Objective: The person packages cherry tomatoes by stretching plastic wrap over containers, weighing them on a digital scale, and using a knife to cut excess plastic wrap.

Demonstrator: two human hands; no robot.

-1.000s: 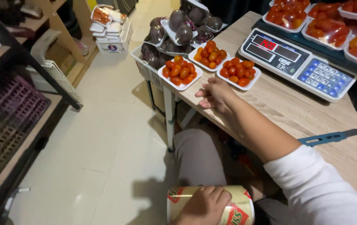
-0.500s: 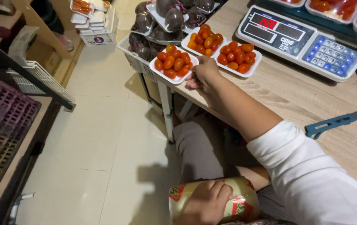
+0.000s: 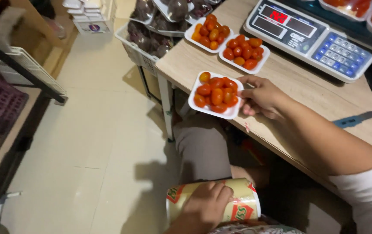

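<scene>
Warm indoor lighting falls from above, casting a soft shadow on the glossy cream tiled floor (image 3: 86, 143), with mild blur throughout.

right hand (image 3: 262, 96) outstretched, pinching; left hand (image 3: 205, 206) apparently gripping low.

Red-orange tomatoes (image 3: 215, 92) on white tray (image 3: 229, 113); yellow-and-red roll (image 3: 238, 203).
</scene>
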